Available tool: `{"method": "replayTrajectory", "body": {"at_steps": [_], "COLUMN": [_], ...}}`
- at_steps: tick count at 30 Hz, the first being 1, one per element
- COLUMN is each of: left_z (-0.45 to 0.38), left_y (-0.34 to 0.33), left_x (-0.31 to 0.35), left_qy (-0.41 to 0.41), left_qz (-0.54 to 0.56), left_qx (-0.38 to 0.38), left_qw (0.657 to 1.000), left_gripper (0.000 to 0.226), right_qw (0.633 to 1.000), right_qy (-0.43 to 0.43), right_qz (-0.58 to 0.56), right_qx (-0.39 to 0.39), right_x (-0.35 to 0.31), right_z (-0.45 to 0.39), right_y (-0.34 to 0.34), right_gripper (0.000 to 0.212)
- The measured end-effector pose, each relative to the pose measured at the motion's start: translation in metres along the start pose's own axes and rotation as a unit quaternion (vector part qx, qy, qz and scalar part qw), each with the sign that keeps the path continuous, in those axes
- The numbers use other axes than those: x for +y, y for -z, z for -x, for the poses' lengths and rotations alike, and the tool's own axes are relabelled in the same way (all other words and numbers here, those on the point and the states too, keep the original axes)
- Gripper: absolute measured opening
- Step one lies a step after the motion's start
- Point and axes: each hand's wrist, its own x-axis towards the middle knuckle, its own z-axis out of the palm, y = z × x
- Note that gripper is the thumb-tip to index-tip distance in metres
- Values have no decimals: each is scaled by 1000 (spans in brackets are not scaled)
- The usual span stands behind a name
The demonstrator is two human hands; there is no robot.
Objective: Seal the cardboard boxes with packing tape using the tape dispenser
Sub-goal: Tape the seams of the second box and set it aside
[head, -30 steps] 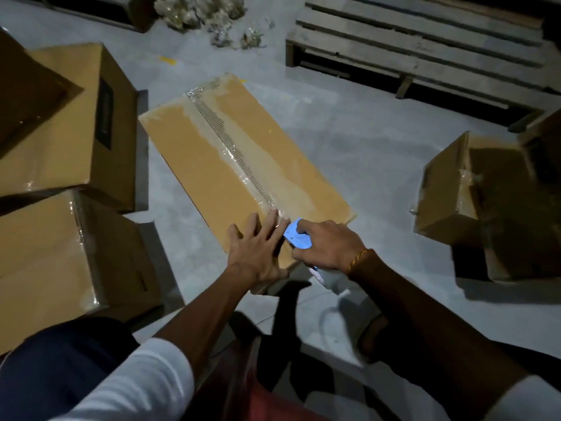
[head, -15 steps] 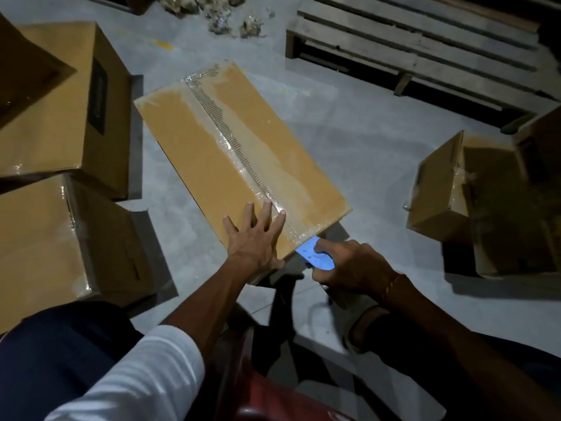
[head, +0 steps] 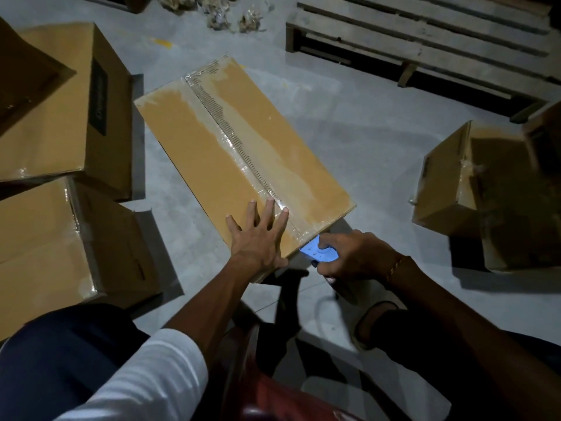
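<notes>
long brown cardboard box [head: 243,159]: clear tape strip [head: 239,141] covers seam | left hand [head: 258,238] spread flat, pressing | right hand [head: 355,256] grips blue tape dispenser [head: 318,253] past near edge | left: probably cutting tape

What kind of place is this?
Probably a warehouse or packing area: a bare concrete floor, a wooden pallet, and several taped cardboard boxes standing around.
</notes>
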Motion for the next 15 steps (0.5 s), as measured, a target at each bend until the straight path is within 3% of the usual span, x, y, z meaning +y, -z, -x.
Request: {"method": "replayTrajectory", "body": {"at_steps": [2, 5, 10, 15], "left_z": [-2, -7, -12, -16], "left_y": [1, 2, -10, -17], "left_x": [1, 7, 21, 40], "left_qy": [-3, -16, -66, -23], "left_qz": [15, 72, 50, -2], "left_qx": [-13, -1, 124, 158], "left_qw": [1000, 997, 989, 987], "left_gripper": [112, 99, 80, 79], "right_qw": [1000, 998, 986, 975], "right_qy": [0, -8, -67, -78], "right_qz": [-12, -50, -76, -182], "right_qx": [-22, -38, -131, -105], "right_x": [0, 3, 16, 22], "right_z": [-3, -10, -24, -19], "right_y": [4, 7, -34, -38], "right_gripper": [46, 41, 58, 33]}}
